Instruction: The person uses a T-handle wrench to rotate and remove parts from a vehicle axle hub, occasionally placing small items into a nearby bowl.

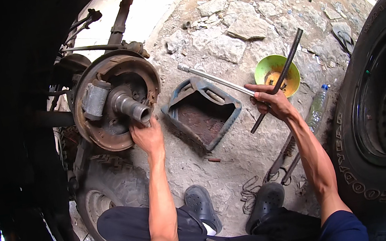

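At the left, a wheel hub assembly with a rusty round backing plate and brake shoes (149, 79) carries a bare metal spindle (123, 102). My left hand (148, 136) is closed under the spindle's end, its fingertips hidden there. A grey metal cylinder (96, 100) sits on the brake beside the spindle. My right hand (274, 101) grips a T-shaped socket wrench: its silver shaft (217, 80) points left toward the hub, the socket end in the air. A black bar (289, 58) crosses the shaft at my fingers, forming the handle.
A cut-open blue-grey plastic container (180, 131) lies between my hands. Beyond the right hand stands a green bowl (260, 68) with small dark parts. A plastic bottle (318, 107) lies beside my forearm. A large tyre (351, 146) stands right; another tyre (126, 175) lies below the hub.
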The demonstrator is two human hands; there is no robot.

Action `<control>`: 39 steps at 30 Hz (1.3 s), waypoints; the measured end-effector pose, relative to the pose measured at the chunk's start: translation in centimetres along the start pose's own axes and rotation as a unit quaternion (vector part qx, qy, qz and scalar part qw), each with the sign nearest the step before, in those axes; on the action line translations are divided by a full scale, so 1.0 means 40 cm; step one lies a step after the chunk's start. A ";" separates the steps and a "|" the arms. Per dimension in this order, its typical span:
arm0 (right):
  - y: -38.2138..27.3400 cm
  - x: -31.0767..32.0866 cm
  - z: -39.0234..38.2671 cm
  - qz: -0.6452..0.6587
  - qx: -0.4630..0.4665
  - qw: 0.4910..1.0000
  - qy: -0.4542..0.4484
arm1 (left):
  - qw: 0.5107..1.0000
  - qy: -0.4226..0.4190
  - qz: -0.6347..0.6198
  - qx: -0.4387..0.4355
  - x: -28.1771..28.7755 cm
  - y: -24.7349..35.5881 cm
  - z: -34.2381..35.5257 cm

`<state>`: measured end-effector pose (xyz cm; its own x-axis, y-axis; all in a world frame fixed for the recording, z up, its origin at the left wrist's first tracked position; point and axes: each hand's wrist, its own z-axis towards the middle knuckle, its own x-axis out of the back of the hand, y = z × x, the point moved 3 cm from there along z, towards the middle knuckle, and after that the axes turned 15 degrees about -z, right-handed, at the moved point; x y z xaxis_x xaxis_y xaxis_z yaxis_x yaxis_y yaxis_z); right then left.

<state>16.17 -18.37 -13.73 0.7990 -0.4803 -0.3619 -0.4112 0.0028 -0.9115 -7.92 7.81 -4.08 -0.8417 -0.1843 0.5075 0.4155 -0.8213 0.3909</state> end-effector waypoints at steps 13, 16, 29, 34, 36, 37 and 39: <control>0.027 -0.005 0.052 -0.005 -0.003 1.000 -0.010 | 0.985 -0.056 -0.072 0.143 -0.033 -0.018 0.061; 0.035 -0.003 0.056 -0.005 -0.009 1.000 -0.002 | 0.982 -0.045 -0.065 0.170 -0.036 -0.013 0.068; 0.053 -0.011 0.066 0.004 -0.007 1.000 -0.019 | 0.972 0.009 -0.057 0.226 -0.046 -0.092 0.060; 0.073 -0.009 0.071 0.028 -0.009 1.000 -0.009 | 0.978 0.019 -0.024 0.206 -0.046 -0.068 0.055; 0.082 -0.004 0.070 0.038 -0.011 0.999 -0.006 | 0.974 0.015 -0.016 0.224 -0.049 -0.071 0.055; 0.081 -0.006 0.069 0.041 -0.012 0.999 -0.004 | 0.975 0.015 -0.027 0.219 -0.048 -0.069 0.057; 0.077 -0.012 0.071 0.044 -0.015 0.999 -0.002 | 0.977 0.016 -0.050 0.209 -0.045 -0.063 0.059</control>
<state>15.77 -15.63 -16.94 0.7607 -0.4751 -0.4422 -0.4938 0.0185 -0.8694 -6.65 11.50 -4.18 -0.8932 -0.1361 0.4286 0.4286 -0.5459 0.7199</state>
